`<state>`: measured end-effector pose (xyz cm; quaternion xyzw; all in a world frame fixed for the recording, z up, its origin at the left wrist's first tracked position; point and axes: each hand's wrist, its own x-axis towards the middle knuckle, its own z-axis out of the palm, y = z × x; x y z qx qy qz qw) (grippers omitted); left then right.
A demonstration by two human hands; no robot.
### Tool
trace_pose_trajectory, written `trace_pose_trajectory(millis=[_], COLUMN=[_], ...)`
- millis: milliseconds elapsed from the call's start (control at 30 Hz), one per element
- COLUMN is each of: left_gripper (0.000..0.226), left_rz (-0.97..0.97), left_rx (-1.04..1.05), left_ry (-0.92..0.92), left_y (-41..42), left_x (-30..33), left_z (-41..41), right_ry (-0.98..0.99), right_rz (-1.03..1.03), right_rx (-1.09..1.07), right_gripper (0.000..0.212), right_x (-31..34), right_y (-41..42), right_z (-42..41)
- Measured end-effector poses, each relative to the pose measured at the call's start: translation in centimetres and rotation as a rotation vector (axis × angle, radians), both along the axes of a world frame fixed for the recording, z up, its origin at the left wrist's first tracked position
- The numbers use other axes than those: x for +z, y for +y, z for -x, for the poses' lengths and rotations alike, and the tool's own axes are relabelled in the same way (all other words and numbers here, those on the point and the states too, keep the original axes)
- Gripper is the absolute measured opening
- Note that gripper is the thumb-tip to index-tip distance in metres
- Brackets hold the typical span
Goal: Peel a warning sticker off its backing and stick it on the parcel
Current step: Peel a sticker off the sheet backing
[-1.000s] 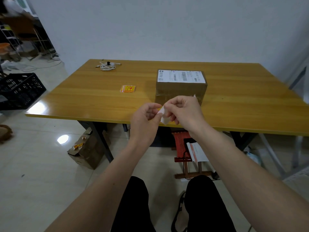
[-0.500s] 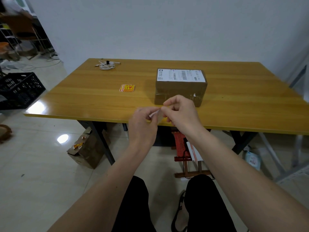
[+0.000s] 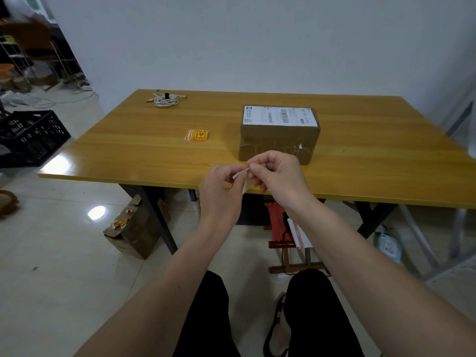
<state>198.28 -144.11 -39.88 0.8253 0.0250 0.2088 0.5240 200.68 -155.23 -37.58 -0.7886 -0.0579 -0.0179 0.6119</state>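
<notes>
A brown cardboard parcel (image 3: 279, 144) with a white shipping label on top stands on the wooden table (image 3: 128, 155), right of centre. Just in front of the table's near edge, my left hand (image 3: 221, 191) and my right hand (image 3: 277, 173) both pinch a small white sticker sheet (image 3: 243, 177) between them, seen edge-on. Its printed face is hidden by my fingers. A small stack of yellow-and-red warning stickers (image 3: 197, 135) lies on the table to the left of the parcel.
A coiled white cable (image 3: 164, 99) lies at the table's far left. On the floor stand a black crate (image 3: 28, 137) at left, an open cardboard box (image 3: 134, 233) by the table leg, and a red stool (image 3: 286, 228) under the table.
Both hands have kept working the white sheet, shifting slightly; the sheet has turned from flat-on to edge-on between the fingertips. The parcel and the sticker stack have not moved.
</notes>
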Motion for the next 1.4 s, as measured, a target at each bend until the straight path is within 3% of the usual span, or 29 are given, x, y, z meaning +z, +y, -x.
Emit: trace_pose_trajectory(millis=[433,933,1100,1233,1333,1400], left_gripper=[0.017,0.014,0.015,0.017,0.025,0.019], left_rz=[-0.007,-0.001,0.006,0.042,0.099,0.091], left_rx=[-0.004,-0.003,-0.003,-0.031,0.018,0.083], left_ry=[-0.016,-0.038,-0.038,-0.02,0.006,-0.039], left_y=[0.13,-0.1,-0.08,-0.04,-0.06,-0.06], left_x=[-0.05,-0.08,-0.14,-0.34,-0.51,-0.46], left_z=[-0.11,-0.05,-0.06,-0.03,0.05,0.13], right_ry=[0.009,0.019,0.004,0.002,0.018,0.025], right_rz=[-0.019,-0.047,-0.046,-0.056,-0.065,-0.077], right_rx=[0.006,-0.034,-0.026,-0.04,-0.049,-0.056], right_gripper=[0.006,0.018,0.005,0.008,0.007,0.009], right_x=[-0.09,-0.3,-0.3,-0.25,-0.21,-0.22], right_y=[-0.1,-0.31,-0.39,-0.55,-0.59,-0.48], right_z=[-0.12,-0.17,-0.03,-0.14,-0.15,-0.07])
